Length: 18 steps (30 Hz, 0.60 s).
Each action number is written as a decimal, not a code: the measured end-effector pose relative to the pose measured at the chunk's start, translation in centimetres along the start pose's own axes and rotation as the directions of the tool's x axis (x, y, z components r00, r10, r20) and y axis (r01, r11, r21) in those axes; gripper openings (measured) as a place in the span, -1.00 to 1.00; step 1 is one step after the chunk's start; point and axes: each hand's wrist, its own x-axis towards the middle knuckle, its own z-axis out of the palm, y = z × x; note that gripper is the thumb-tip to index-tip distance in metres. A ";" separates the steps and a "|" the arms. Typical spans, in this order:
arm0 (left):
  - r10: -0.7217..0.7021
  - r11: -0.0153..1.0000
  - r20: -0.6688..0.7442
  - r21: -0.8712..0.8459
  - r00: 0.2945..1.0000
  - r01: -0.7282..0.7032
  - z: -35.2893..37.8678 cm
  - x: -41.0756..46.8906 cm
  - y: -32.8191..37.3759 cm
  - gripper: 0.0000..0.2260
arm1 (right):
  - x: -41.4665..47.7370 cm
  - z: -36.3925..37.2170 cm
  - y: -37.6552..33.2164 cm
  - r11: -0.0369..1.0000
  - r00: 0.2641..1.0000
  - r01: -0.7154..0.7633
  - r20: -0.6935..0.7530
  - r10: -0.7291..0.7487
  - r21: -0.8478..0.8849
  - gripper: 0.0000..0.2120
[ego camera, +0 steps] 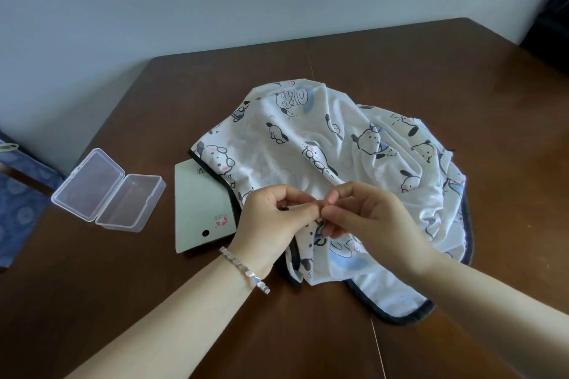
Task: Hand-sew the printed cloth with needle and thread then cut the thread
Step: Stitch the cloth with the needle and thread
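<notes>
1. We see the printed cloth [323,144], white with cartoon puppies and a dark bound edge, lying crumpled in the middle of the brown wooden table [462,77].
2. Our left hand [274,218] has its fingers curled. Thumb and forefinger pinch a small fold of the cloth at its near edge.
3. Our right hand [366,215] meets the left fingertip to fingertip. Its thumb and forefinger pinch the same fold, and its lower fingers curl under the cloth.
4. We cannot make out a needle or thread between the fingertips; anything there is too small to tell.
5. A silver bracelet [246,271] sits on the left wrist.
6. A pale green card [200,212] lies flat just left of the hands. Its right edge is tucked under the cloth's dark border.
7. Further left a clear plastic case [107,191] lies open, lid folded back, apart from the card.
8. At the far left edge, off the table, there is blue patterned fabric [18,200].
</notes>
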 end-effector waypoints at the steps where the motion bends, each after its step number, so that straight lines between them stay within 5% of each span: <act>1: -0.003 1.000 -0.001 0.003 1.000 0.003 0.0 0.0 0.0 -0.88 | 0.1 0.0 0.0 0.999 0.999 -0.030 -0.013 0.031 0.026 -0.83; 7: 0.011 1.000 -0.022 0.023 1.000 -0.011 0.1 0.1 0.2 -0.88 | 1.0 -0.2 0.0 0.960 0.943 0.009 -0.323 0.085 0.279 -0.81; 12: 0.041 0.999 -0.037 0.006 0.998 -0.041 0.6 0.3 0.8 -0.85 | 1.9 0.4 0.1 0.905 0.923 0.067 -0.370 0.103 0.419 -0.88; 16: 0.064 0.998 -0.020 0.031 0.998 -0.063 0.2 0.0 1.0 -0.84 | 4.4 -1.7 -1.5 0.695 0.882 0.162 -0.418 0.217 0.701 -0.86; 18: 0.058 0.998 -0.040 0.031 0.998 -0.057 -0.1 0.0 0.9 -0.85 | 5.3 -2.3 -2.2 0.623 0.921 0.119 -0.320 0.222 0.773 -0.89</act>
